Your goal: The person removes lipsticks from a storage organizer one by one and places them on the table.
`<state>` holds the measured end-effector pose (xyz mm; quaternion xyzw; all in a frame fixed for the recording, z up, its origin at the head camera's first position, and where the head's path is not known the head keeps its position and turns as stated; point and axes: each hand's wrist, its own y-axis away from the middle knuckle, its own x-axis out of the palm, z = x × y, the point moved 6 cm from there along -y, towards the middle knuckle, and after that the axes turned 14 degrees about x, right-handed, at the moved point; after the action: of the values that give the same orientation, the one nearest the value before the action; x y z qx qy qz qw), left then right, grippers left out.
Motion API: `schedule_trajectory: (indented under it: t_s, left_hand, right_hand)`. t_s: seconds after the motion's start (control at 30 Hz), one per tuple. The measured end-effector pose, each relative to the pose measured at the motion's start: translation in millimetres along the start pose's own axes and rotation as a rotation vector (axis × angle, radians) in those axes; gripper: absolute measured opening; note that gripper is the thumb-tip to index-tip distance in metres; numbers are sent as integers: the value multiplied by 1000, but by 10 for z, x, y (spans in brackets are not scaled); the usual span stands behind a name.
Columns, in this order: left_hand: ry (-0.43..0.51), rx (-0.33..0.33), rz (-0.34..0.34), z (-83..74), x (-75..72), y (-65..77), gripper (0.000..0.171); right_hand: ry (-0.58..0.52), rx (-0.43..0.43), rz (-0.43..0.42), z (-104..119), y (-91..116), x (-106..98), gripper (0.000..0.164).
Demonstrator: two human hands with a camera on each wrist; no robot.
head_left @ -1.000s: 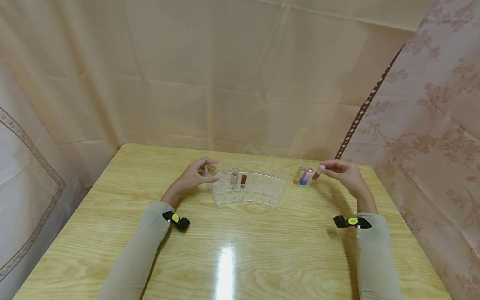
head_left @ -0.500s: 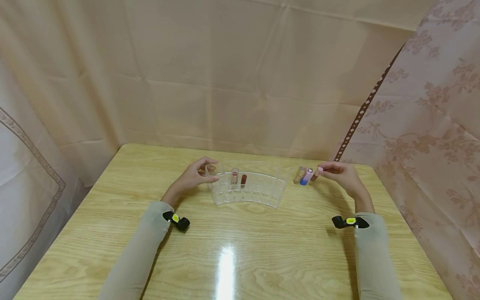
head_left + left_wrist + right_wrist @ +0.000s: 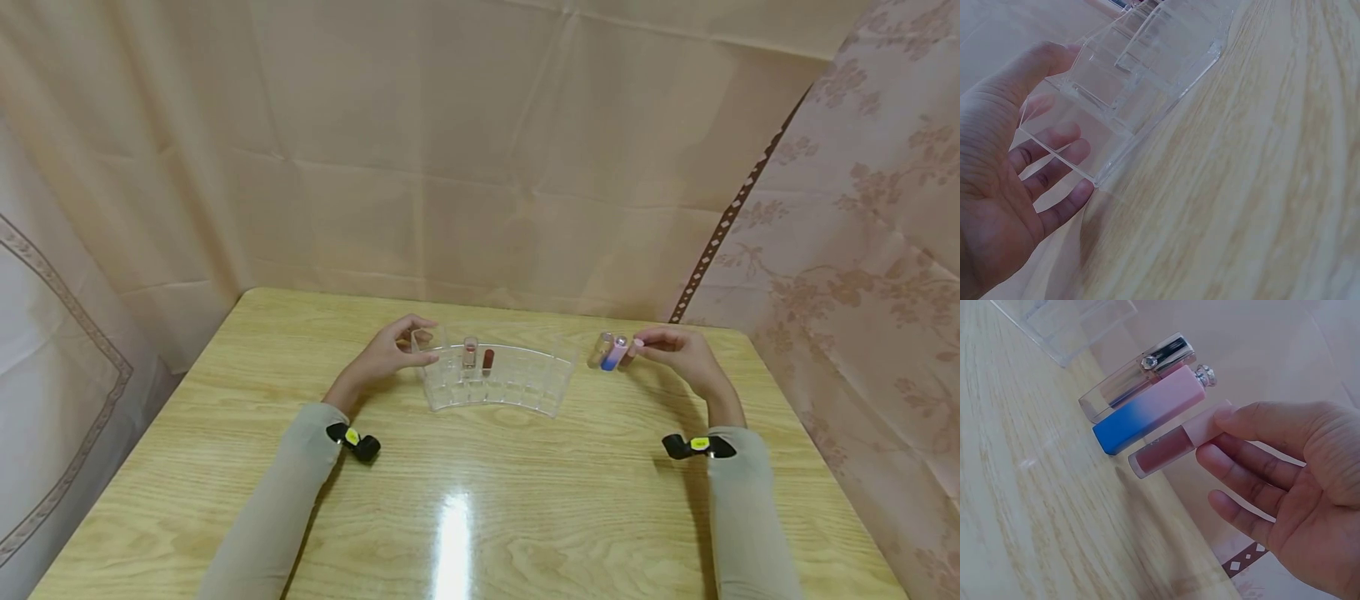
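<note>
A curved clear acrylic lipstick organizer (image 3: 495, 379) with rows of compartments stands mid-table. My left hand (image 3: 390, 346) grips its left end, the thumb at the near side and the fingers behind; the left wrist view shows the fingers through the clear wall (image 3: 1107, 134). My right hand (image 3: 681, 354) pinches a lip gloss tube (image 3: 1163, 452) by its pink cap, the reddish-brown body pointing down. Close beside it stand a pink-to-blue lipstick (image 3: 1150, 411) with a jewelled top and a clear tube with a silver cap (image 3: 1172, 350). Inside the organizer are a clear-capped lipstick (image 3: 470, 353) and a dark red tube (image 3: 487, 361).
The wooden table (image 3: 525, 500) carries a bright light reflection in front of the organizer. A beige curtain (image 3: 480, 167) hangs behind the back edge, and a floral cloth (image 3: 862, 233) hangs on the right.
My right hand has moved slightly left and down with the lip gloss, bringing it close beside the pink-to-blue lipstick. The left hand and organizer stay in place.
</note>
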<state>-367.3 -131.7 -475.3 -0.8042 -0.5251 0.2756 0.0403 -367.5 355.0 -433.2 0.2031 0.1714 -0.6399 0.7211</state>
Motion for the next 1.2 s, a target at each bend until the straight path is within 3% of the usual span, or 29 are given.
schedule_trajectory:
  t_s: [0.77, 1.2]
  left_hand:
    - [2, -4, -1, 12, -4, -6, 54]
    - [4, 10, -3, 13, -5, -11, 54]
  right_hand:
    - [14, 65, 7, -106, -17, 59, 40]
    - [-7, 40, 10, -128, -47, 78, 37]
